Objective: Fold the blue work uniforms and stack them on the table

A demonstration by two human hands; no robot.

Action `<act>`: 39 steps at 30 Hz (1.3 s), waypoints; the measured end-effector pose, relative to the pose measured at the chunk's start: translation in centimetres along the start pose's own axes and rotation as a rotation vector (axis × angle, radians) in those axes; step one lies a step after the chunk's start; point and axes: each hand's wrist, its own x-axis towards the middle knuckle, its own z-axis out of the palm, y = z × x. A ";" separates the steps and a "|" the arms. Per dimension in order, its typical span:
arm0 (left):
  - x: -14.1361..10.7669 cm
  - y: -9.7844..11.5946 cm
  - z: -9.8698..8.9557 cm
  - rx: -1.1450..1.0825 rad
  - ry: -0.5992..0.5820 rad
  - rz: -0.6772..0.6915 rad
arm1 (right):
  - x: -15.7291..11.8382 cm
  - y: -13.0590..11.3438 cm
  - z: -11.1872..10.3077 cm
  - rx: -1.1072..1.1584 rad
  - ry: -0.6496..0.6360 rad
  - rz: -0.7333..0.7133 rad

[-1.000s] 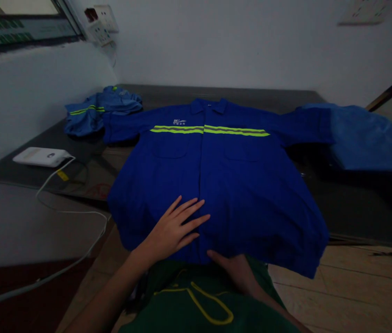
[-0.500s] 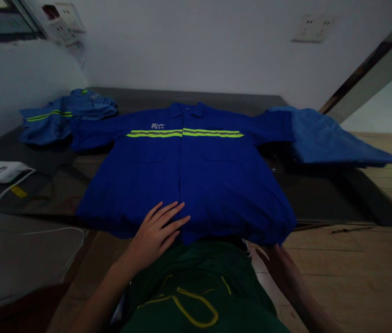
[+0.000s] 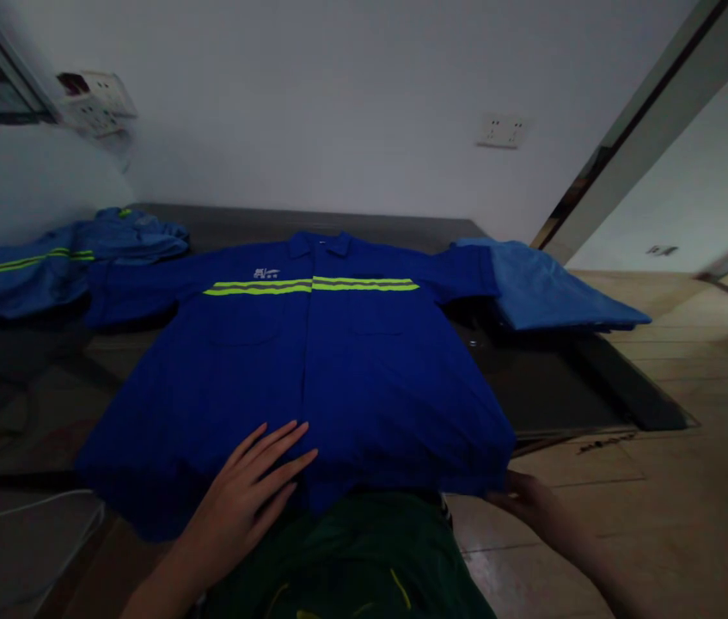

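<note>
A blue short-sleeved work shirt [image 3: 364, 378] lies spread face up, collar away from me, with a yellow-green striped band across the chest. Its lower hem hangs over the near table edge. My left hand [image 3: 253, 486] rests flat on the shirt's lower front, beside the button placket, fingers stretched out. At the hem's right corner, my right hand [image 3: 524, 499] has its fingers closed on the cloth; the fingertips are partly hidden by the fabric.
The dark table [image 3: 544, 378] stands against a white wall with a socket [image 3: 502, 131]. A crumpled lighter-blue garment [image 3: 47, 266] lies at the left, folded blue cloth [image 3: 557, 288] at the right. A white cable [image 3: 21, 507] runs at the lower left. Tiled floor shows at the right.
My right hand has closed on the shirt's right hem corner, where it was at the edge with fingers apart. My left hand stays on the shirt. The view has shifted right and up.
</note>
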 end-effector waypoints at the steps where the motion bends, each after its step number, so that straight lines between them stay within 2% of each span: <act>1: -0.1 0.0 -0.3 -0.007 0.028 0.001 | -0.3 -0.5 -1.1 -0.070 -0.048 0.023; 4: -0.7 -0.9 -1.4 -0.020 0.140 -0.049 | -1.1 -2.8 -4.0 -0.205 -0.122 0.140; 5: -1.2 -1.6 -1.8 -0.010 0.183 -0.095 | -1.1 -3.7 -4.6 -0.219 -0.128 0.129; 7: -2.5 -3.4 -2.4 0.041 0.267 -0.222 | -0.3 -5.9 -5.2 -0.235 -0.069 -0.032; 10: -4.9 -6.5 -2.7 0.151 0.309 -0.424 | 3.2 -9.0 -4.6 -0.289 0.203 -0.430; 12: -6.3 -8.0 -2.2 0.211 0.273 -0.507 | 6.9 -10.5 -3.6 -0.348 0.362 -0.626; 14: -7.2 -8.8 -1.6 0.256 0.216 -0.550 | 11.2 -11.6 -2.3 -0.432 0.442 -0.745; 16: -7.5 -9.0 -1.0 0.291 0.163 -0.562 | 15.5 -12.8 -1.0 -0.527 0.459 -0.799; 19: -7.4 -8.7 -0.7 0.324 0.119 -0.587 | 20.4 -16.0 1.4 -0.671 0.410 -0.779; 22: -7.0 -8.2 -0.9 0.334 0.118 -0.617 | 23.1 -20.6 4.4 -0.782 0.326 -0.700; 25: -6.7 -7.8 -1.3 0.322 0.120 -0.624 | 24.3 -25.1 7.7 -0.817 0.244 -0.674; 29: -6.3 -7.4 -1.9 0.247 0.152 -0.625 | 25.4 -28.5 10.9 -0.837 0.195 -0.704; 32: -7.1 -7.0 -2.3 0.136 0.339 -0.671 | 26.1 -30.9 12.0 -0.810 0.250 -0.687; 35: -9.5 -6.9 -1.9 0.058 0.657 -0.868 | 26.4 -35.1 13.5 -0.733 0.288 -0.777; 37: -11.5 -7.0 -0.9 -0.008 0.822 -1.035 | 26.0 -38.6 15.7 -0.703 0.240 -0.896; 39: -13.3 -7.2 0.8 -0.130 0.876 -1.160 | 25.2 -42.0 18.9 -0.709 0.163 -0.996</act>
